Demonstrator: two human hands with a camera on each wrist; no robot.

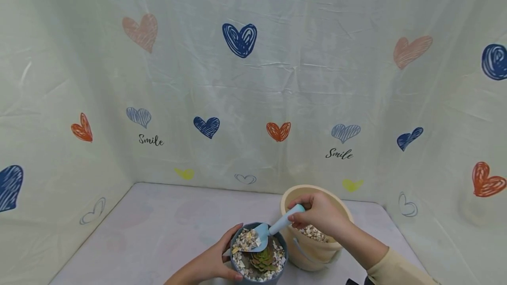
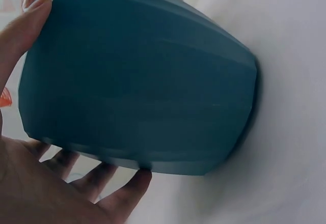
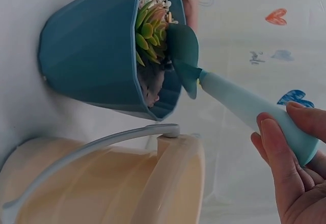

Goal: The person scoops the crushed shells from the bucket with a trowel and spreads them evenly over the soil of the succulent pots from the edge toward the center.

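A blue flower pot (image 2: 137,76) stands on the table with a green succulent (image 1: 262,259) and pale gravel (image 1: 273,272) inside. My left hand (image 1: 215,258) holds the pot from its left side, thumb near the rim and fingers spread along the wall in the left wrist view. My right hand (image 1: 317,214) grips the light blue handle of a small toy shovel (image 3: 239,102). The shovel's blade lies over the pot's opening, loaded with gravel, beside and partly above the succulent.
Right behind the pot stands a cream bucket (image 1: 291,250) with more gravel (image 1: 313,233) inside and a grey-blue handle (image 3: 91,147) hanging down its side. A white curtain (image 1: 178,78) printed with hearts encloses the table (image 1: 158,219) at the back and sides.
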